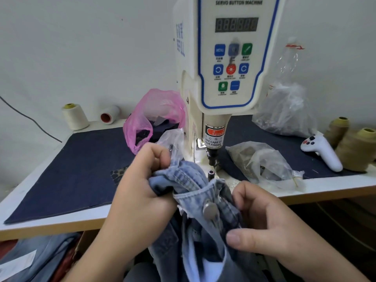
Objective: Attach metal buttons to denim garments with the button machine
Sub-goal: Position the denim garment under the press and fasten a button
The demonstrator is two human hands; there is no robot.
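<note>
Both hands are on the denim garment right at the front edge of the desk, just short of the button machine. The left hand has its fingers curled round a bunched fold of the waistband, thumb pinching on top. The right hand grips the other side, fingers wrapped over the band and the thumb pressing in from below. Between them sits a metal button, already fixed to the band and facing up toward the camera.

This cloth looks soft and floppy, thick at the seams, with most of its weight hanging off the desk into the lap, so it will likely drag back if let go. The best hold, I'd say, is where the hands already are: on the stiff stitched band either side of the button, never on the loose fabric below.

The waistband runs roughly left to right between the two hands, sloping down toward the right, while the rest of the garment trails down and toward the person. The machine's punch and the small post under it stand just beyond the band, not touching it. Clear bags lie to the right on the dark mat.
</note>
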